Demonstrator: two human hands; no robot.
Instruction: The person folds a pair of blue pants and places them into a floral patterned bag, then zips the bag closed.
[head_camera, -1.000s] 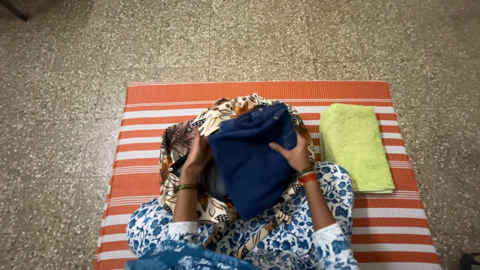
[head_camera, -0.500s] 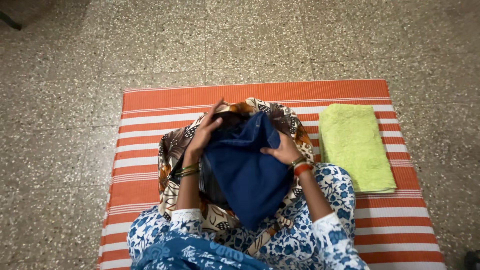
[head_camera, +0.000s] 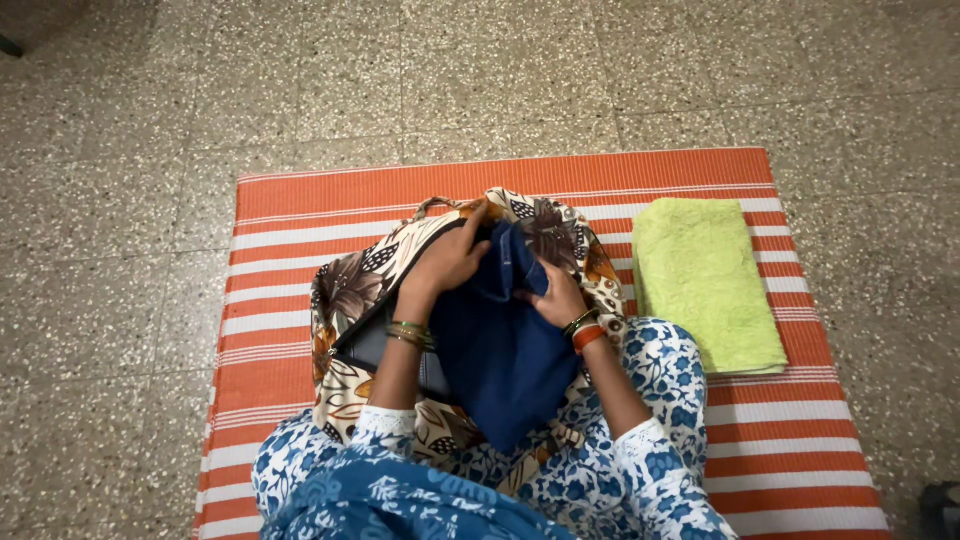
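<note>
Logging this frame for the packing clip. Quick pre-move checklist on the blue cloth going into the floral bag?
1. Left hand on the blue folded cloth, at its top edge: ok.
2. Right hand gripping the cloth's right side: ok.
3. Floral bag mouth open around the cloth: ok.
4. Cloth fully inside the bag: not ok, its lower end lies over the near rim.
5. Space left inside the bag: cannot tell, interior hidden.
6. Green towel lies apart on the striped mat: ok.
</note>
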